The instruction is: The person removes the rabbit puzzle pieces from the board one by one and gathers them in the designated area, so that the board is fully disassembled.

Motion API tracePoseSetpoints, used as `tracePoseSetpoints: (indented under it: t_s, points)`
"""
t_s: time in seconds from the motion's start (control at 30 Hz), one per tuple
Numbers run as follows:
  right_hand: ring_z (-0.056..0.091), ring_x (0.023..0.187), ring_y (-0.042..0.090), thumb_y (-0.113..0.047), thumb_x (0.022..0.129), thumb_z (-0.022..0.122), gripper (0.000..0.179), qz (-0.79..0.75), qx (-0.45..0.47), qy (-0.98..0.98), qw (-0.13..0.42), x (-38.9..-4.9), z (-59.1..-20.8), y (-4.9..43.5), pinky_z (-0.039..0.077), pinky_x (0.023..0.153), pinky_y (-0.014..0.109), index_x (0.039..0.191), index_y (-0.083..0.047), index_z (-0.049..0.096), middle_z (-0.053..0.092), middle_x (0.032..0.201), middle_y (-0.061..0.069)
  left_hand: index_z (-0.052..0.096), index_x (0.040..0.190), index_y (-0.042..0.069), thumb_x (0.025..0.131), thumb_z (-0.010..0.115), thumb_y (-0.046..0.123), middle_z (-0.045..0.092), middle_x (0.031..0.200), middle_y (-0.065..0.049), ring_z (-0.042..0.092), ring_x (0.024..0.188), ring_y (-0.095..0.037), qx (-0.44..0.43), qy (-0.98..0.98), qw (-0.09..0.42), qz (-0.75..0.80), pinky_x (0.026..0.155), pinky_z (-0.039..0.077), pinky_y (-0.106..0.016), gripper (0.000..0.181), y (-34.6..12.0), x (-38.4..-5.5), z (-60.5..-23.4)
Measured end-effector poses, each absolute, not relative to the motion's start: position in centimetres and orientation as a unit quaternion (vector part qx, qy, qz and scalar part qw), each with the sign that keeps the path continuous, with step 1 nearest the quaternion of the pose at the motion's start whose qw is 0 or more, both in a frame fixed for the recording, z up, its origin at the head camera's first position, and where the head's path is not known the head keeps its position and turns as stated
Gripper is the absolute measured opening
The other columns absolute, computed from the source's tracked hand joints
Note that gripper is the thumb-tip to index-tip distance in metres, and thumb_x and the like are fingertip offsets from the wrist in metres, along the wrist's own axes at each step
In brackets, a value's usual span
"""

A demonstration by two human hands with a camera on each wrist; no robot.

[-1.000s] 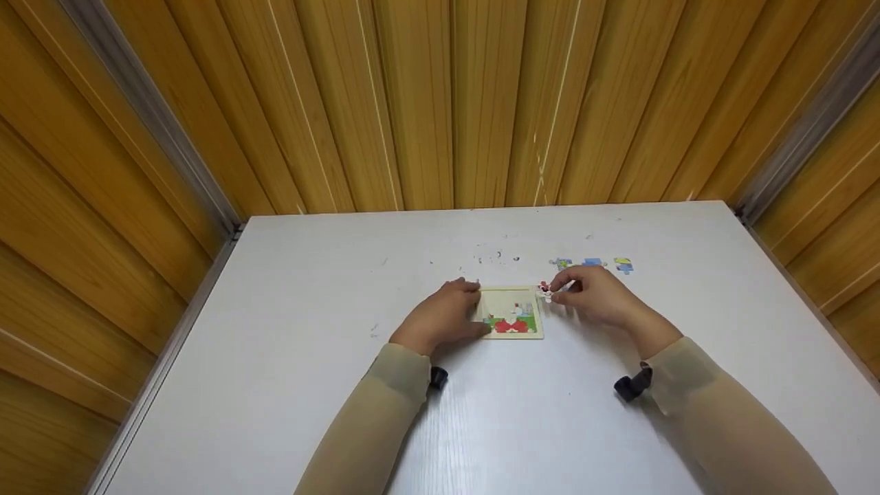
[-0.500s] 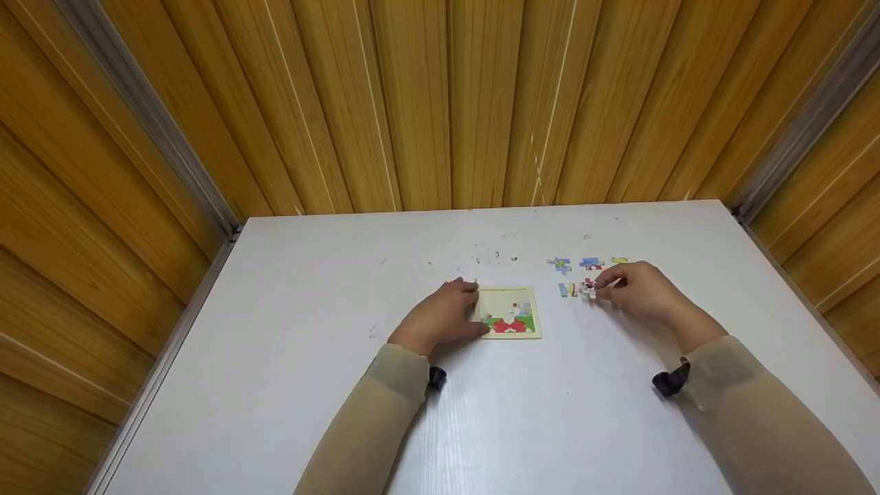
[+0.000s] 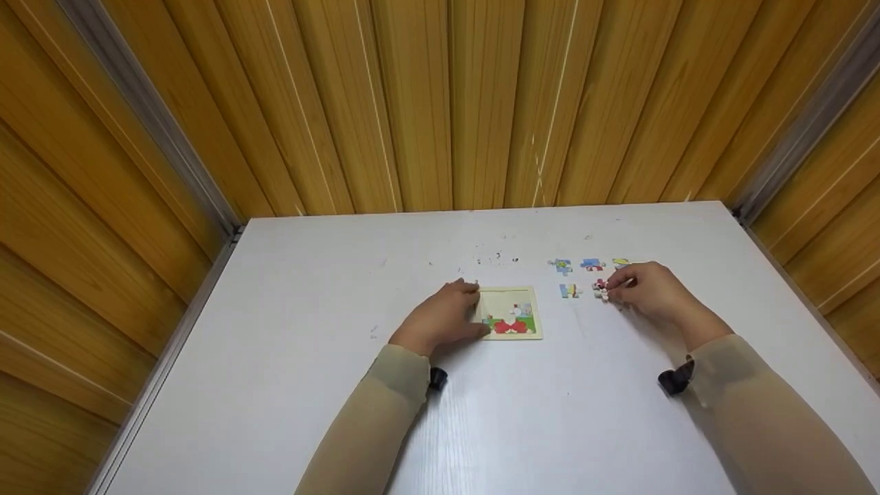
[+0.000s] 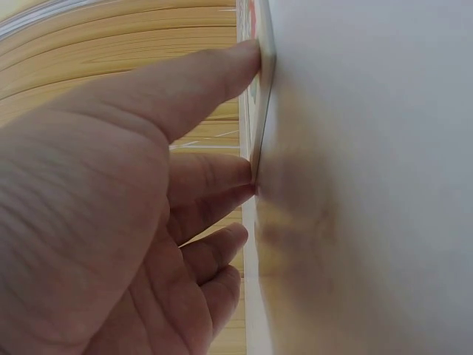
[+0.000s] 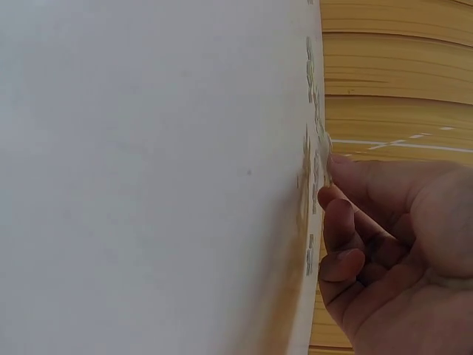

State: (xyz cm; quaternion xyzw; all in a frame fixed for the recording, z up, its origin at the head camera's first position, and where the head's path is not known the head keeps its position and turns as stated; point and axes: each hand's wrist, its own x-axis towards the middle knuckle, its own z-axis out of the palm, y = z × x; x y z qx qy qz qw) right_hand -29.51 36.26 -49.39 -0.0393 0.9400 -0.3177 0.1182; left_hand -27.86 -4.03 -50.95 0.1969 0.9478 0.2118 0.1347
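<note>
My left hand holds the left side of a small jigsaw puzzle tray, thumb at the lower corner and fingers at the upper one. The left wrist view shows the thumb tip on the tray's edge. Inside the tray, red, green and white pieces fill the bottom and part of the right side; the rest is bare. To the right, my right hand pinches a red-and-white puzzle piece between thumb and fingertips. That piece appears slightly above the tabletop in the right wrist view.
Several loose puzzle pieces lie right of the tray: a blue-green one, a blue-red one, a yellow-green one partly behind my hand, and a blue-yellow one. Dark marks spot the white table. Wood-patterned panels stand behind.
My right hand has carried the pinched puzzle piece rightward, from beside the tray's upper right corner to near the loose pieces, uncovering the blue-yellow one. My left hand stays on the tray.
</note>
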Motion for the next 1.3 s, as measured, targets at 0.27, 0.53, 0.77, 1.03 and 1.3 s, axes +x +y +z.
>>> tracePoseSetpoints:
  t_s: [0.27, 0.53, 0.77, 1.03, 1.3]
  points:
    - [0.061, 0.1, 0.025, -0.012, 0.104, 0.077, 0.017, -0.313, -0.047, 0.944, 0.097, -29.6, -49.7, 36.2, 0.052, 0.075, 0.027, 0.119, -0.005, 0.083, 0.074, 0.123, 0.019, 0.062, 0.163, 0.011, 0.1, 0.088, 0.038, 0.051, 0.178, -0.002, 0.036, 0.174, -0.026, 0.193, 0.947, 0.139, 0.216, 0.143, 0.034, -0.044, 0.073, -4.0, -27.7, -50.7]
    - [0.062, 0.097, 0.023, -0.015, 0.107, 0.076, 0.027, -0.331, -0.03, 0.936, 0.117, -29.4, -49.2, 35.9, 0.055, 0.07, 0.024, 0.13, -0.003, 0.079, 0.067, 0.137, 0.025, 0.064, 0.161, 0.01, 0.1, 0.088, 0.038, 0.052, 0.177, -0.003, 0.035, 0.175, -0.027, 0.199, 0.945, 0.136, 0.221, 0.143, 0.034, -0.044, 0.071, -4.1, -27.8, -50.8]
    - [0.07, 0.09, 0.023, -0.027, 0.109, 0.075, 0.038, -0.346, -0.024, 0.93, 0.125, -29.3, -48.7, 33.9, 0.059, 0.067, 0.026, 0.139, -0.004, 0.074, 0.062, 0.15, 0.032, 0.063, 0.162, 0.01, 0.1, 0.088, 0.038, 0.051, 0.178, -0.004, 0.033, 0.175, -0.027, 0.204, 0.945, 0.133, 0.217, 0.143, 0.034, -0.044, 0.072, -4.2, -27.9, -50.8]
    - [0.064, 0.103, 0.024, -0.031, 0.11, 0.073, 0.035, -0.361, -0.066, 0.927, 0.084, -29.1, -48.4, 30.4, 0.054, 0.079, 0.028, 0.133, -0.006, 0.079, 0.07, 0.146, 0.023, 0.064, 0.161, 0.01, 0.1, 0.088, 0.038, 0.051, 0.178, -0.003, 0.033, 0.175, -0.027, 0.201, 0.946, 0.131, 0.22, 0.142, 0.034, -0.044, 0.072, -4.1, -27.9, -50.8]
    - [0.063, 0.094, 0.021, -0.033, 0.11, 0.074, 0.037, -0.392, -0.085, 0.911, 0.093, -28.5, -47.1, 27.1, 0.052, 0.077, 0.028, 0.134, -0.005, 0.078, 0.076, 0.123, 0.015, 0.063, 0.162, 0.01, 0.1, 0.088, 0.038, 0.05, 0.179, -0.003, 0.033, 0.175, -0.028, 0.2, 0.946, 0.131, 0.221, 0.143, 0.033, -0.047, 0.072, -3.8, -28.0, -50.8]
